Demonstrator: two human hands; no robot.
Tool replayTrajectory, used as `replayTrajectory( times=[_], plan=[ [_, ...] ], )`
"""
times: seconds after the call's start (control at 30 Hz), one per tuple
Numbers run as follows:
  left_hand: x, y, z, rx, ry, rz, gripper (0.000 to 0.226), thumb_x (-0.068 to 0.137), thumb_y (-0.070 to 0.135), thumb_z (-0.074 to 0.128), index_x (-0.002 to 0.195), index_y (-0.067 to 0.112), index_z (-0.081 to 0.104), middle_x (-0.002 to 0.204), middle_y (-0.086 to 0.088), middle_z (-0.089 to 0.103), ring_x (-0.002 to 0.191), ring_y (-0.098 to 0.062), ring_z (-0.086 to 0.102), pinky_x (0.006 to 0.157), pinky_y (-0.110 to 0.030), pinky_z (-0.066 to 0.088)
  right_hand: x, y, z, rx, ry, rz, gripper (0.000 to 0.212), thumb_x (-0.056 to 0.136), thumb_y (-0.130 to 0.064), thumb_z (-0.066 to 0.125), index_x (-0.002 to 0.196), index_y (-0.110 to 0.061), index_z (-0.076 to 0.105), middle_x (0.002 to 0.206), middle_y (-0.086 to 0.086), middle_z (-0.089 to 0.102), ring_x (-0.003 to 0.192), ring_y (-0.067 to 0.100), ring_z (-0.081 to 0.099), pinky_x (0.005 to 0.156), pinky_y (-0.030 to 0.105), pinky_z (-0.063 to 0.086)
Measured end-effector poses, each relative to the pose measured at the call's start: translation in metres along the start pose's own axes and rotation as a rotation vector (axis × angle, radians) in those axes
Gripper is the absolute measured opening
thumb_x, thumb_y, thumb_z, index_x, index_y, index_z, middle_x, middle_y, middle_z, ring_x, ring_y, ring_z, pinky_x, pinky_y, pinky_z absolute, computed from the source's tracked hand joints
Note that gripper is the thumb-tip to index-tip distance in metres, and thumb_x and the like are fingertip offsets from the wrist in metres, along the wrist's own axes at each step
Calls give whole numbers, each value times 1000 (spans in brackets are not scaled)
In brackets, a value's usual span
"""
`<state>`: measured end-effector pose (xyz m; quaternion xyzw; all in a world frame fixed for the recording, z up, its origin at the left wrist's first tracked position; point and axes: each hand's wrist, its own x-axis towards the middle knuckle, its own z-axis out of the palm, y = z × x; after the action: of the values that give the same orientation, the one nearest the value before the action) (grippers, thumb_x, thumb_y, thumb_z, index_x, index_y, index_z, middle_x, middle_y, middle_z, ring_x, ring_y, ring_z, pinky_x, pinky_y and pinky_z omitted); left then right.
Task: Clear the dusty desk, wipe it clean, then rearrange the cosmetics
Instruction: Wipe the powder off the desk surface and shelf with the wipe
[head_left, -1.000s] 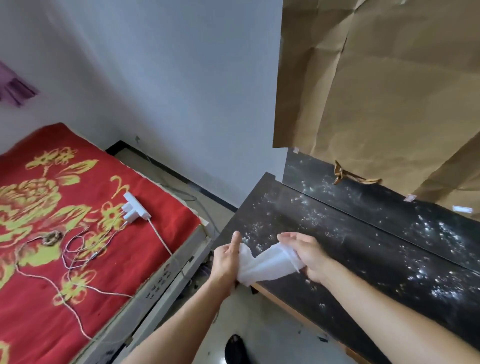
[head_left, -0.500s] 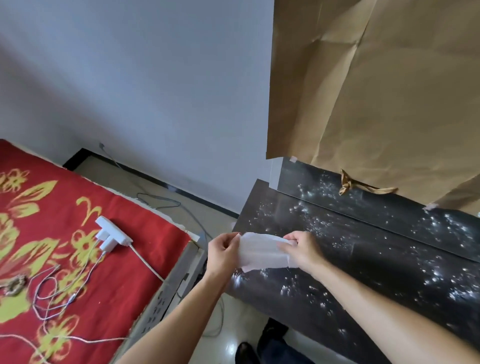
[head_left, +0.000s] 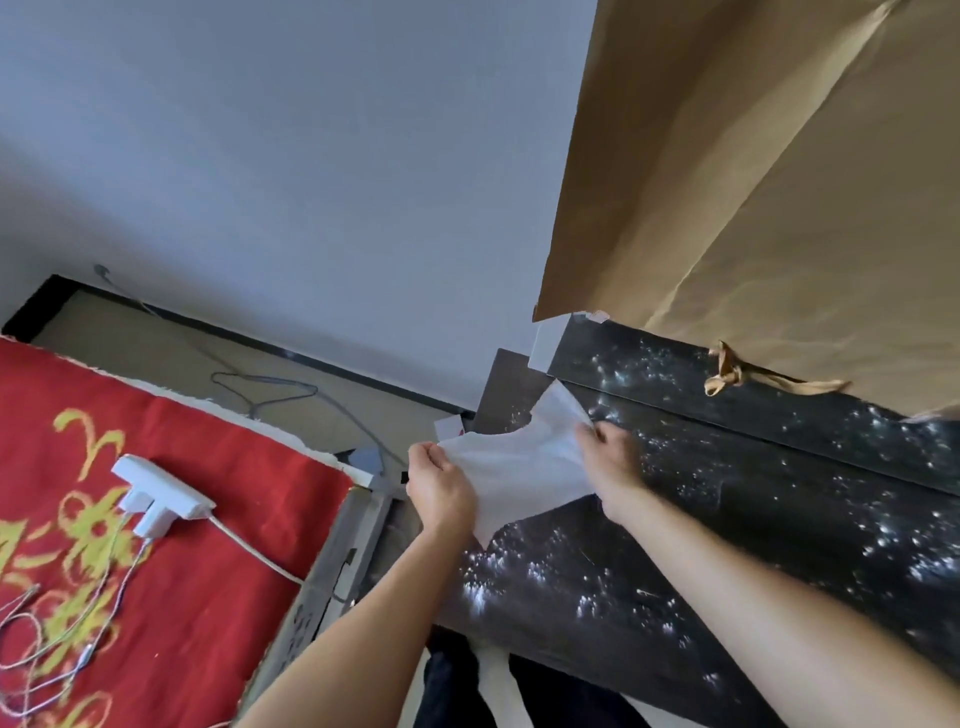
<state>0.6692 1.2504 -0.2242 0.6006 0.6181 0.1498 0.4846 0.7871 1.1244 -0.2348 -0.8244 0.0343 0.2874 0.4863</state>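
A white wipe (head_left: 524, 467) is spread in the air between my hands, above the left end of the black desk (head_left: 727, 519). My left hand (head_left: 439, 486) grips its left edge and my right hand (head_left: 608, 457) pinches its right edge. The desk top is speckled with white dust, thickest near its front left corner and along the back ledge. No cosmetics are in view.
Brown paper (head_left: 753, 182) hangs behind the desk, a torn strip (head_left: 727, 371) dangling onto the ledge. At left lies a red and gold bed cover (head_left: 156, 545) with a white power strip (head_left: 158, 496) and cables. A grey cable (head_left: 291, 389) trails on the floor by the wall.
The bunched wipe has been pulled open into a flat sheet between my hands. Both hands have risen toward the desk's back left corner as the view tilted up.
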Motion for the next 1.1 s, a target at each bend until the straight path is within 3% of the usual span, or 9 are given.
replayTrajectory(
  times=[0.17,0.33,0.47,0.6,0.77,0.83,0.93,1.0,1.1],
  plan=[
    [52,-21,11,203,-284,-2,27,101,22,30,106,3,48,93,-10,52,83,-26,46,73,-34,36,22,14,20,-369,184,-50,48,94,-41,47,54,-14,42,54,1,45,56,21,45,52,30,28],
    [66,-32,2,194,-453,-77,27,95,40,38,106,17,46,95,-12,62,75,-29,64,65,-42,57,7,7,29,-623,247,-294,31,96,-37,45,72,-17,44,58,5,56,58,32,54,50,35,38],
    [81,-38,-30,194,-457,-108,26,97,37,40,105,14,47,85,-12,61,60,-27,64,48,-40,57,-24,4,64,-902,74,-570,19,97,-34,45,100,-15,49,73,2,65,56,28,59,47,28,38],
    [100,-50,-58,200,-428,-154,28,99,36,41,110,12,48,87,-12,61,60,-26,62,43,-32,51,-42,14,102,-1151,-251,-491,35,96,-51,34,111,-21,43,101,4,61,82,30,62,65,35,45],
    [111,-62,-76,251,-474,-152,25,98,30,46,103,8,54,87,-14,63,59,-23,62,41,-29,50,-38,19,93,-920,66,-359,30,92,-48,46,96,-22,60,99,-3,63,84,27,65,66,32,48],
    [110,-66,-71,282,-536,-164,25,95,30,52,99,6,58,79,-10,63,56,-20,60,45,-33,54,-26,18,83,-815,172,-121,28,86,-44,58,104,-24,60,104,-5,64,90,24,65,70,32,50],
    [102,-66,-52,331,-654,-132,33,84,40,66,98,11,66,80,-3,66,68,-18,61,67,-37,56,-14,19,84,-767,87,183,22,75,-33,69,94,-22,65,89,-4,68,81,20,64,67,28,47],
    [94,-62,-37,322,-731,-112,38,78,41,72,104,14,65,95,-1,67,85,-17,64,74,-31,53,-13,19,89,-590,22,221,15,72,-22,71,70,-9,65,66,6,62,63,16,56,60,26,44],
    [89,-54,-20,244,-780,-101,40,73,30,78,106,11,64,100,-2,67,93,-17,64,81,-30,52,-25,3,85,-233,-84,169,18,73,-16,70,72,1,65,65,10,56,63,18,49,59,30,38]
  ],
)
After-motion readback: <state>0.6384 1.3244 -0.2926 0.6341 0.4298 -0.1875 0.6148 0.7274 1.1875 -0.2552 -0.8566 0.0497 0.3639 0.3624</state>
